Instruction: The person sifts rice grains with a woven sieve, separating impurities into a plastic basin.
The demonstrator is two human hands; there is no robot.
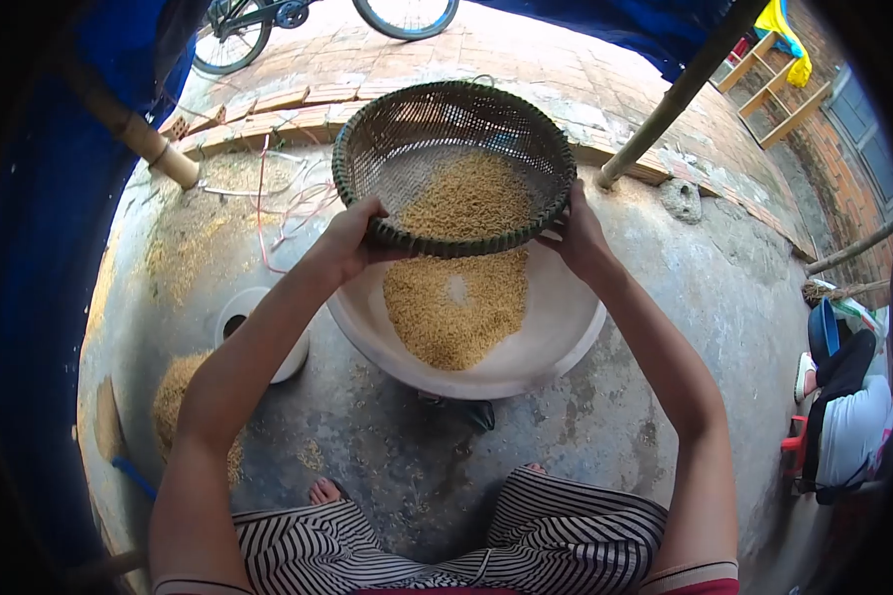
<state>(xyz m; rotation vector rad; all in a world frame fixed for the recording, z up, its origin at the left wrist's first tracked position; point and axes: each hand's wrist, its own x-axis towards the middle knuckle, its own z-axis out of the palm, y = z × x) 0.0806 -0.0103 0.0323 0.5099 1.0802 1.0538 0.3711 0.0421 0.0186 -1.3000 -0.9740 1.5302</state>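
Note:
A round woven bamboo sieve (372, 169) is held up in front of me by its rim, over a wide pale basin (566, 327). Golden grain (471, 198), which looks like unhusked rice, is heaped in the sieve toward its near side. More of the same grain (446, 317) lies in the basin, with a small pale bare spot in its middle. My left hand (352, 238) grips the near left rim, thumb on top. On the right rim, my right hand (577, 233) is closed too, its fingers partly hidden under the sieve.
A white bucket (293, 362) stands left of the basin, near a grain pile (174, 387) on the concrete floor. Bamboo poles (680, 94) hold up a blue tarp (30, 297). Another person (853, 426) sits at the far right. A bicycle (298, 15) stands beyond a low brick edge.

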